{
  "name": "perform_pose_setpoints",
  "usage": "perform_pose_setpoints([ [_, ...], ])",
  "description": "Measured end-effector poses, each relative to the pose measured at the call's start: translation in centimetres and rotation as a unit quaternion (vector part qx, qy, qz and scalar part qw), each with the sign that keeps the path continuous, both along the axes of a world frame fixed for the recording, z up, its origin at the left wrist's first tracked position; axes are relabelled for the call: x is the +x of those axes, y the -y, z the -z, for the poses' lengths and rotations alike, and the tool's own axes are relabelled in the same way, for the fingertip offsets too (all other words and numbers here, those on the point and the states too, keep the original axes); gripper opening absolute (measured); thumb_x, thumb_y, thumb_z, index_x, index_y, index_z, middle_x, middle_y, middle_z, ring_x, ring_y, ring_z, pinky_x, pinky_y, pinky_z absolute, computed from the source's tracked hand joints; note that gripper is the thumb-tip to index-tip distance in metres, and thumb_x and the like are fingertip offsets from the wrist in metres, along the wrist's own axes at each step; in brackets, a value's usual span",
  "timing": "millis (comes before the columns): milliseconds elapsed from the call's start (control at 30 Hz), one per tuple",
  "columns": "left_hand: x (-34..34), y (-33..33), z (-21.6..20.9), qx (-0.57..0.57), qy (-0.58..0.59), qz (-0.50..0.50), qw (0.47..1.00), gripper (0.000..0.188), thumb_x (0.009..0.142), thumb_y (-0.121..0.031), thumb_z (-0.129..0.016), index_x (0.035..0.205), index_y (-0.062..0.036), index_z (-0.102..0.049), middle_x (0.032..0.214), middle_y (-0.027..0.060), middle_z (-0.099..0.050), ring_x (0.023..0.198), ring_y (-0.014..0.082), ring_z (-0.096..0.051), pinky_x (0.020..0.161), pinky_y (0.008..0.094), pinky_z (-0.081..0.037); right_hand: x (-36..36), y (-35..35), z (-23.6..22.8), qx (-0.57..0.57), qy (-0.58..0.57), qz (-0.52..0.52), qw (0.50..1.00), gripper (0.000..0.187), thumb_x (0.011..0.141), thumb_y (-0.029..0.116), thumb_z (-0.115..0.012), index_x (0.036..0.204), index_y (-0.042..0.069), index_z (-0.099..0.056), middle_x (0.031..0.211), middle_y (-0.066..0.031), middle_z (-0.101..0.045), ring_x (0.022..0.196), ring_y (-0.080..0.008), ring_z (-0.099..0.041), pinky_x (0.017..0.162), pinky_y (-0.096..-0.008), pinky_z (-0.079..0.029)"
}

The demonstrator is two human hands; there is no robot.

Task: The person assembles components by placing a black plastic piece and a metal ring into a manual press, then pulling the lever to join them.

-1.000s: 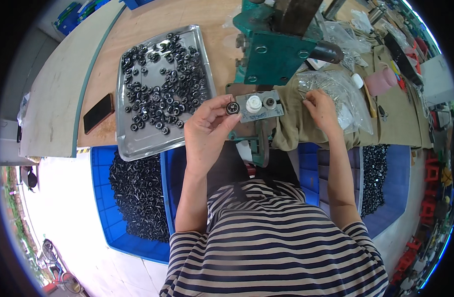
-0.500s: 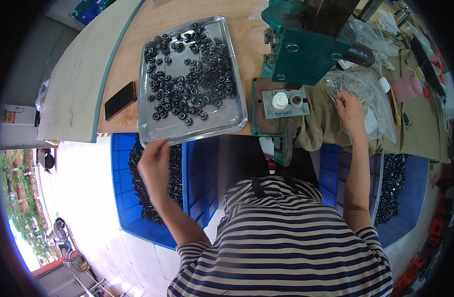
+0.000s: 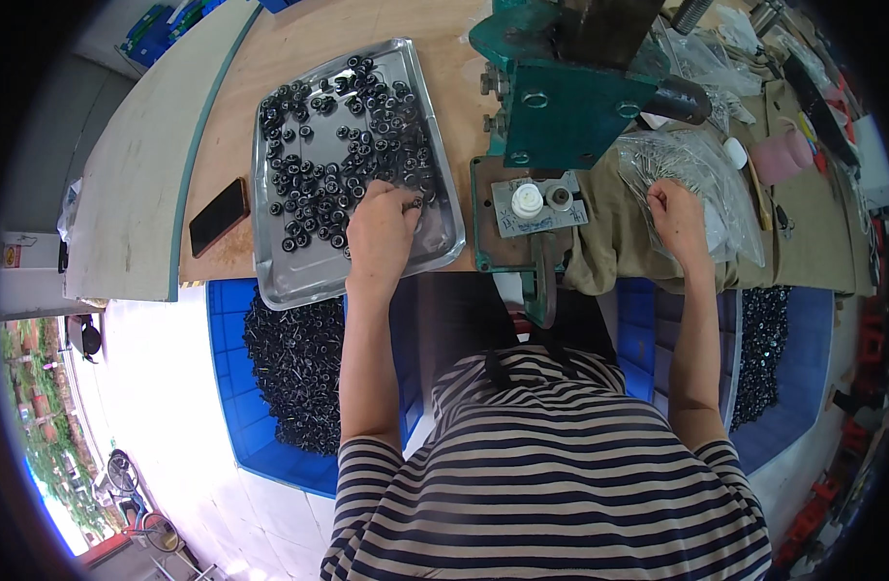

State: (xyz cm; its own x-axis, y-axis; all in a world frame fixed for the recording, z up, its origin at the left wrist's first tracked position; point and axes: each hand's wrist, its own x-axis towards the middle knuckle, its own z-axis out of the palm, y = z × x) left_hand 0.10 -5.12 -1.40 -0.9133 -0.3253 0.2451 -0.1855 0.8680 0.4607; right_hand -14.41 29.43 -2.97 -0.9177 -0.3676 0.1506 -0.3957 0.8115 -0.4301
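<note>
Shiny metal tray (image 3: 435,242) (smooth), matt wood bench (image 3: 270,77), crinkly clear plastic bag (image 3: 716,184).

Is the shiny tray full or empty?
Partly full. The metal tray holds many small black rings, mostly toward its far end, with bare metal near the left hand.

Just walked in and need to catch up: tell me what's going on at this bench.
A person in a striped shirt sits at a wooden bench with a green press in front. The left hand is down in a metal tray of small black ring parts, fingertips among them. The right hand is in a clear plastic bag on the tan cloth. A white piece sits on the press's plate. Blue bins of black parts flank the person's lap.
</note>
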Motion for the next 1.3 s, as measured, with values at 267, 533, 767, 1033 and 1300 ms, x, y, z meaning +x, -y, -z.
perform_pose_setpoints([
  [267,-0.7,-0.1,-0.3,0.01,0.048,-0.01,0.999,0.014,0.074,-0.011,-0.065,0.083,-0.0001,-0.067,0.09,0.0109,-0.061,0.078,0.0286,-0.061,0.07,0.036,-0.047,0.4,-0.6,-0.2,-0.055,-0.025,0.019,0.998,0.007,0.082,0.006,-0.055,0.088,0.001,-0.053,0.079,-0.0162,-0.06,0.073,-0.036,-0.058,0.064,-0.0406,-0.045],
  [533,-1.0,0.0,0.8,0.027,0.037,0.032,0.998,0.016,0.076,-0.007,-0.063,0.091,-0.002,-0.066,0.085,0.01,-0.062,0.074,0.0255,-0.061,0.066,0.0333,-0.047,0.9,-0.4,-0.7,-0.248,0.087,0.02,0.965,0.009,0.085,0.001,-0.055,0.093,0.0,-0.054,0.073,-0.005,-0.058,0.064,-0.0086,-0.055,0.058,-0.0235,-0.045],
  [767,-1.6,0.1,1.0,-0.007,-0.071,0.017,0.997,0.019,0.078,-0.008,-0.062,0.097,-0.0029,-0.064,0.085,0.0098,-0.062,0.07,0.023,-0.06,0.065,0.0327,-0.047,1.2,0.2,-0.8,-0.321,0.117,-0.022,0.94,0.013,0.085,-0.003,-0.054,0.097,0.0,-0.057,0.079,-0.0026,-0.059,0.069,-0.0065,-0.053,0.062,-0.0218,-0.046],
  [1033,-2.3,-0.8,1.0,0.033,-0.084,0.037,0.995,0.013,0.08,-0.01,-0.06,0.089,-0.002,-0.064,0.086,0.0126,-0.061,0.077,0.032,-0.06,0.068,0.0381,-0.047,1.9,1.2,-1.0,-0.337,0.139,-0.021,0.931,0.013,0.085,-0.003,-0.054,0.097,0.001,-0.058,0.08,-0.0024,-0.058,0.072,-0.0065,-0.054,0.065,-0.0221,-0.047],
  [1300,-2.7,-0.3,0.4,0.068,-0.009,0.005,0.998,0.013,0.079,-0.012,-0.061,0.086,-0.0015,-0.065,0.081,0.0134,-0.062,0.074,0.0326,-0.06,0.065,0.0385,-0.047,2.2,1.4,-1.6,-0.34,0.149,-0.05,0.927,0.012,0.085,-0.002,-0.055,0.097,0.001,-0.058,0.08,-0.0015,-0.058,0.071,-0.0072,-0.054,0.065,-0.0226,-0.048],
])
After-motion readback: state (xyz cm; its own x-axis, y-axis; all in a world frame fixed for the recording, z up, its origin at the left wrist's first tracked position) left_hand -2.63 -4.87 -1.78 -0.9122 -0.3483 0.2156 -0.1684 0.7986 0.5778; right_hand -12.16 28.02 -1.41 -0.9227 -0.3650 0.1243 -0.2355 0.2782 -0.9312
